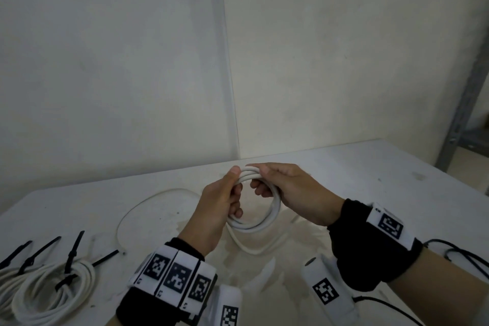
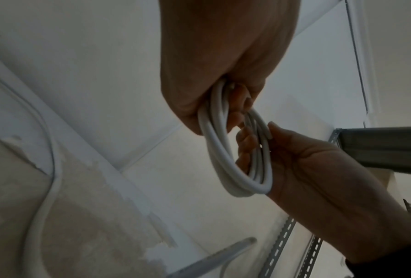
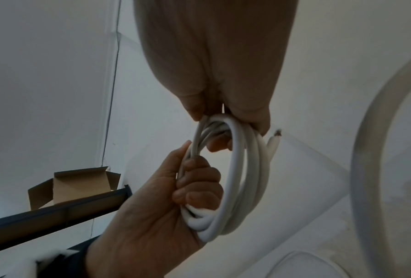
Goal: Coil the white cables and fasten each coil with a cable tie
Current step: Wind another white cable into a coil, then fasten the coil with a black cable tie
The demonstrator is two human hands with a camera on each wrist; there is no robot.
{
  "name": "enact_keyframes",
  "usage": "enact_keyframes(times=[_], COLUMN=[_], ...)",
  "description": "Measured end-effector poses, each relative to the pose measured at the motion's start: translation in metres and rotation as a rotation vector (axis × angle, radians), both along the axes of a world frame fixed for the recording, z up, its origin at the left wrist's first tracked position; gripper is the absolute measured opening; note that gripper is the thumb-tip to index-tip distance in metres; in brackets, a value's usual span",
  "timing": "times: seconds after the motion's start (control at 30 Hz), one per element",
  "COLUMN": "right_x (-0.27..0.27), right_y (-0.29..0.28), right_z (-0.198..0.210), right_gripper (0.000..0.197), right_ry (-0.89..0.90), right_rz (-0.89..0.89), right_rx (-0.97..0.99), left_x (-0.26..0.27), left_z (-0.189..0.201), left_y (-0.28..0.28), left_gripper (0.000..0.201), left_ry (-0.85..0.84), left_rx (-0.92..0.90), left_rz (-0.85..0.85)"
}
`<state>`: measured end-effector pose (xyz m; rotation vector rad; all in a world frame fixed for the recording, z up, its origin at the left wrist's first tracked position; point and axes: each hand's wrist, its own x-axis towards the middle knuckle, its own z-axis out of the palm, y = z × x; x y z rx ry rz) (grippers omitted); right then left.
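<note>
Both hands are holding a white cable coil (image 1: pixel 254 209) above the table (image 1: pixel 370 180): left hand (image 1: pixel 219 204) gripping its left side, right hand (image 1: pixel 288 190) pinching the top. Tied coils (image 1: pixel 53 291) are lying far left.

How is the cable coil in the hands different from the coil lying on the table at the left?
The held coil is up off the table, gripped by the left hand and right hand; the tabletop coil lies flat, untouched. The held coil has no tie and trails loose cable; the tabletop coil carries black cable ties. The held coil looks smaller. Both are white cable.
</note>
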<state>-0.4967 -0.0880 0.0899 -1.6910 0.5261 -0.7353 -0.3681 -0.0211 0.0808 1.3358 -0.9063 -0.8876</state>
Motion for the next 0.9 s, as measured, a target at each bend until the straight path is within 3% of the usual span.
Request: enact_keyframes(times=[0.3, 0.5, 0.7, 0.8, 0.9], right_x=[-0.027, -0.056, -0.082, -0.105, -0.138], right_y=[-0.002, 0.0, 0.002, -0.001, -0.013], right_z=[-0.004, -0.008, -0.008, -0.009, -0.015], right_gripper=[0.028, 0.03, 0.032, 0.039, 0.03], right_ry=[0.042, 0.066, 0.073, 0.127, 0.233], right_rz=[-0.141, -0.181, -0.213, -0.294, -0.434], right_rx=[-0.141, -0.16, -0.125, -0.105, -0.163], left_x=[-0.018, -0.042, -0.073, -0.083, -0.088], left_z=[-0.003, 0.001, -0.004, -0.008, -0.013], left_y=[-0.01, -0.016, -0.018, -0.023, -0.026], left_gripper=[0.041, 0.04, 0.032, 0.028, 0.028], left_ry=[-0.19, -0.143, -0.108, -0.097, -0.121], left_rx=[0.0, 0.063, 0.024, 0.018, 0.036], left_rz=[-0.114, -0.203, -0.175, -0.155, -0.136])
